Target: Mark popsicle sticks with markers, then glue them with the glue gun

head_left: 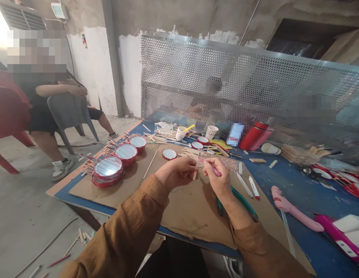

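Observation:
My left hand [182,170] is closed round a short wooden craft stick [195,175], held upright above the cardboard sheet [185,216]. Facing it, my right hand [217,173] pinches a pink pen [216,172], its tip pointing at the stick; whether they touch I cannot tell. Under my right wrist lie green-handled pliers [244,202], partly hidden. To the left stand round, red-rimmed banjo-like pieces [108,168] with wooden necks, some stacked. A smaller red-rimmed disc [169,154] sits just beyond my left hand.
Right of the cardboard lie white markers [254,188], a pink glue gun [295,208] and a magenta device [340,239]. Paper cups [181,134], loose sticks and a red bottle [253,136] stand along the back, before a perforated metal screen [173,77]. A seated person [49,100] is at left.

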Demonstrator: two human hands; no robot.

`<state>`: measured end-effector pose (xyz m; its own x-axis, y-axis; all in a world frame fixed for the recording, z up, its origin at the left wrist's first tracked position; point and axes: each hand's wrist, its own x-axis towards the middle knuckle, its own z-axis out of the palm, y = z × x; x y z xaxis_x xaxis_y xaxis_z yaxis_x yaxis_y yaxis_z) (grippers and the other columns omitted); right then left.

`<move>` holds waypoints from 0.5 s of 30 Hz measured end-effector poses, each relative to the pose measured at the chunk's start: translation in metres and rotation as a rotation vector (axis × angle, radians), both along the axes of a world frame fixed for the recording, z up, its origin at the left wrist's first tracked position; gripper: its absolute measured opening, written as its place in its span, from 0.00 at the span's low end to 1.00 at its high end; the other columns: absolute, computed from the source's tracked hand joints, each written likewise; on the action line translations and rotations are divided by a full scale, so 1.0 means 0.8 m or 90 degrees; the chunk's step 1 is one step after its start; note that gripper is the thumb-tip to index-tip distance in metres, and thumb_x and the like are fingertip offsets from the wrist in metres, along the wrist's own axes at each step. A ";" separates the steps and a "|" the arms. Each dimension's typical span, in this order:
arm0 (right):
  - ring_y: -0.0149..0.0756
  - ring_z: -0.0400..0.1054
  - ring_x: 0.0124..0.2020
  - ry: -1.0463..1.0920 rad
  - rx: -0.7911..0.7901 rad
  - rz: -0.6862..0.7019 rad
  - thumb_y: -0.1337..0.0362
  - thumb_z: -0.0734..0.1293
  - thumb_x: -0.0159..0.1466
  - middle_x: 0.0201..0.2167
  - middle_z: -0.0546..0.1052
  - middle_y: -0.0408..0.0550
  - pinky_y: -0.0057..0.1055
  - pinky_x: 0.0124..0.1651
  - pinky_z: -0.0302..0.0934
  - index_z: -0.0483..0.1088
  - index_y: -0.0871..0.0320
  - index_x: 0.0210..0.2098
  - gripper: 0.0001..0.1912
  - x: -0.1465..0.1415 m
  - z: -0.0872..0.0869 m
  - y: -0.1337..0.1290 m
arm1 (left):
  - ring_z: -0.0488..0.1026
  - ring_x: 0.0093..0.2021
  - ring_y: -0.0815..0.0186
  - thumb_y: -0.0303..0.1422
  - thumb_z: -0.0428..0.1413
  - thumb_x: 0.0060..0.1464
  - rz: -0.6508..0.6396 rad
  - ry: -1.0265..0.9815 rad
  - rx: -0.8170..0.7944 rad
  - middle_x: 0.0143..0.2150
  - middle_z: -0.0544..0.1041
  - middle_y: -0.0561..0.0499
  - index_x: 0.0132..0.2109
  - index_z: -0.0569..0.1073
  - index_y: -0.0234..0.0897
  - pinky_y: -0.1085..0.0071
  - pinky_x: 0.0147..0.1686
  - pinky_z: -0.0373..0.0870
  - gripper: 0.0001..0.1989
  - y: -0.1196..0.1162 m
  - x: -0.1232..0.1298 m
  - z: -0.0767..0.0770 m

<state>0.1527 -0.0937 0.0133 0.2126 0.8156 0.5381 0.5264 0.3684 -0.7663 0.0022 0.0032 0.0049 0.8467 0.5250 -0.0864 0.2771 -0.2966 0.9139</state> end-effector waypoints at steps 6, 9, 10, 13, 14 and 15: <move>0.32 0.69 0.20 0.010 -0.004 -0.019 0.50 0.66 0.63 0.22 0.75 0.42 0.29 0.27 0.66 0.71 0.56 0.34 0.15 -0.001 0.003 -0.001 | 0.64 0.19 0.75 0.30 0.52 0.56 0.022 0.004 0.000 0.25 0.74 0.53 0.30 0.70 0.33 0.79 0.21 0.61 0.07 -0.001 0.002 -0.003; 0.32 0.69 0.20 0.019 0.000 -0.019 0.50 0.65 0.62 0.21 0.74 0.42 0.29 0.26 0.65 0.71 0.56 0.33 0.15 -0.001 0.004 -0.001 | 0.64 0.19 0.75 0.30 0.52 0.56 0.029 -0.005 -0.004 0.24 0.74 0.52 0.29 0.69 0.33 0.79 0.21 0.60 0.09 -0.003 0.002 -0.005; 0.32 0.69 0.20 0.017 0.002 -0.018 0.50 0.65 0.63 0.21 0.74 0.42 0.28 0.27 0.65 0.71 0.56 0.33 0.15 -0.001 0.004 -0.001 | 0.64 0.19 0.75 0.30 0.51 0.57 0.031 -0.007 -0.005 0.24 0.73 0.53 0.29 0.69 0.33 0.79 0.21 0.61 0.09 -0.003 0.002 -0.005; 0.32 0.68 0.20 0.008 0.005 -0.008 0.51 0.65 0.63 0.21 0.74 0.41 0.28 0.27 0.65 0.71 0.56 0.34 0.14 -0.001 0.004 -0.002 | 0.64 0.19 0.75 0.30 0.52 0.57 0.030 -0.001 -0.003 0.24 0.72 0.53 0.29 0.70 0.33 0.79 0.21 0.61 0.09 -0.003 0.003 -0.005; 0.32 0.68 0.20 0.005 0.007 -0.006 0.51 0.66 0.63 0.21 0.74 0.41 0.28 0.27 0.65 0.71 0.56 0.33 0.14 -0.001 0.005 -0.002 | 0.64 0.19 0.75 0.30 0.52 0.57 0.029 -0.003 -0.004 0.24 0.72 0.54 0.30 0.70 0.32 0.79 0.21 0.61 0.09 -0.003 0.003 -0.005; 0.32 0.68 0.20 0.003 0.007 -0.003 0.51 0.66 0.63 0.20 0.74 0.41 0.28 0.27 0.65 0.71 0.56 0.33 0.14 -0.002 0.005 -0.002 | 0.64 0.19 0.75 0.30 0.52 0.57 0.028 -0.008 -0.006 0.24 0.72 0.54 0.31 0.71 0.32 0.79 0.21 0.61 0.08 -0.003 0.003 -0.005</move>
